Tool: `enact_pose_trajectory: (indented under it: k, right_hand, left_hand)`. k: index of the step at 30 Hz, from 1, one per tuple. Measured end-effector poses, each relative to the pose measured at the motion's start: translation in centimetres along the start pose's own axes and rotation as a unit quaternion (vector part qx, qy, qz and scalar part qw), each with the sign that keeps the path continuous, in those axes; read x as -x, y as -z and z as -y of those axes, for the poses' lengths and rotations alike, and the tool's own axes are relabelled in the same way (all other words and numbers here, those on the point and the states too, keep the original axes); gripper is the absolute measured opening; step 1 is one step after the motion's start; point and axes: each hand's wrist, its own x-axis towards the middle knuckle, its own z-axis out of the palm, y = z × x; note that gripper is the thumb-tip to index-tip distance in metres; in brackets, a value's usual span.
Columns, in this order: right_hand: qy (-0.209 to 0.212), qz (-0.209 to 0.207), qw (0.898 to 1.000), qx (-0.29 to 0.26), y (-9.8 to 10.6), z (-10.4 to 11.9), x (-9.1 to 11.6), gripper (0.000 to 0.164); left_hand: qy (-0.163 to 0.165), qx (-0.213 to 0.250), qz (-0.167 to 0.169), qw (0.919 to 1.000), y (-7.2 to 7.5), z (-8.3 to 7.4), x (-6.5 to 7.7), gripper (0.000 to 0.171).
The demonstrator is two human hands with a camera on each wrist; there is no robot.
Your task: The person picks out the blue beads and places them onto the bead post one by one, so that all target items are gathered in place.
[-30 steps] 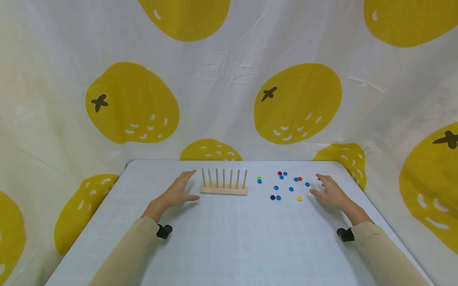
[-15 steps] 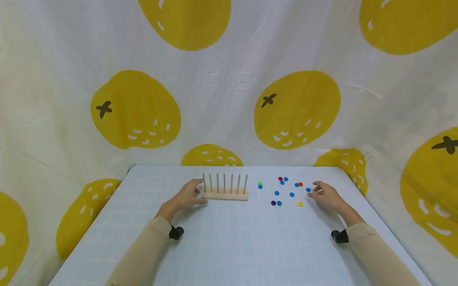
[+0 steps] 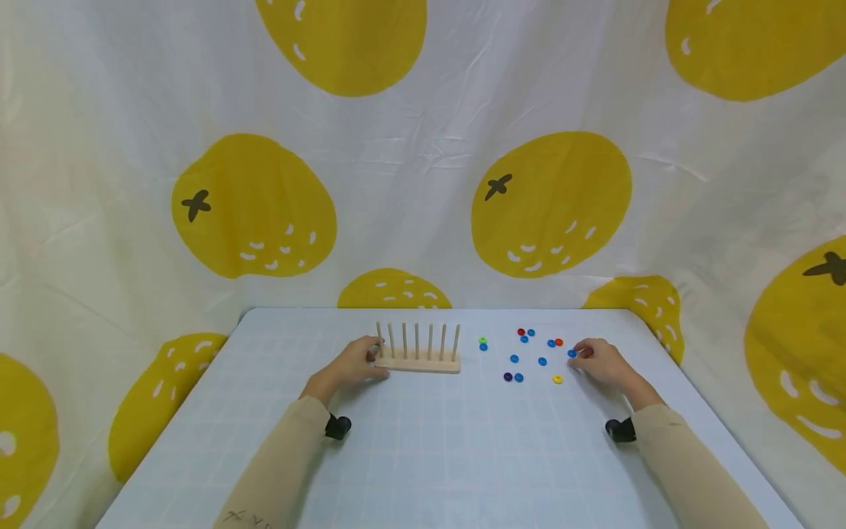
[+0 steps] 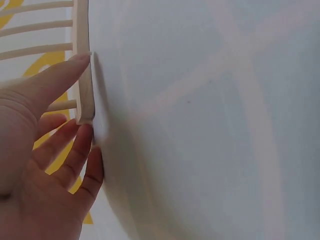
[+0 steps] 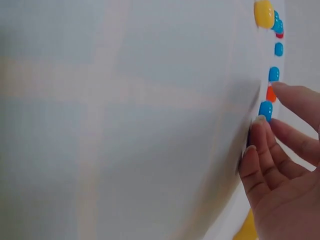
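Note:
A wooden peg rack (image 3: 418,364) with a row of thin upright pegs stands toward the back of the table. My left hand (image 3: 355,361) holds its left end; in the left wrist view the thumb (image 4: 75,65) lies along the base's front, the other fingers around the end. My right hand (image 3: 601,361) is at a blue ring (image 3: 571,353), the rightmost of the scattered small rings. In the right wrist view a fingertip touches that blue ring (image 5: 266,110), while the thumb (image 5: 295,97) stands apart from it.
Left of the right hand lie several more blue rings (image 3: 543,361), a yellow ring (image 3: 558,380), an orange-red ring (image 3: 559,342), a red ring (image 3: 521,332), a dark purple ring (image 3: 507,377) and a green ring (image 3: 482,340). A fruit-patterned curtain (image 3: 403,184) hangs behind the white table (image 3: 463,455).
My left hand has moved right to the rack's left end and taken hold of it. My right hand has moved left to the rightmost blue ring, its fingers drawing closer together.

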Motion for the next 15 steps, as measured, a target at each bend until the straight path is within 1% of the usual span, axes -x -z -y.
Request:
enact_pose_trajectory:
  k: [3, 9, 11, 15]
  right_hand:
    - [0.003, -0.001, 1.0, 0.003, 0.11, -0.08, -0.15, 0.04]
    - [0.001, -0.007, 1.0, 0.005, 0.01, -0.27, -0.7, 0.036]
    - [-0.002, -0.006, 1.0, 0.003, -0.11, -0.18, -0.86, 0.034]
    - [0.0, -0.003, 1.0, 0.0, -0.07, 0.12, -0.83, 0.031]
  left_hand:
    - [0.001, 0.007, -0.006, 1.0, -0.16, -0.01, -0.02, 0.067]
    - [-0.017, 0.024, -0.02, 0.9994, -0.3, 0.04, -0.07, 0.055]
    - [-0.013, 0.026, -0.024, 0.9993, -0.35, 0.17, -0.14, 0.054]
    - [-0.004, 0.045, -0.028, 0.9986, -0.5, 0.33, -0.38, 0.053]
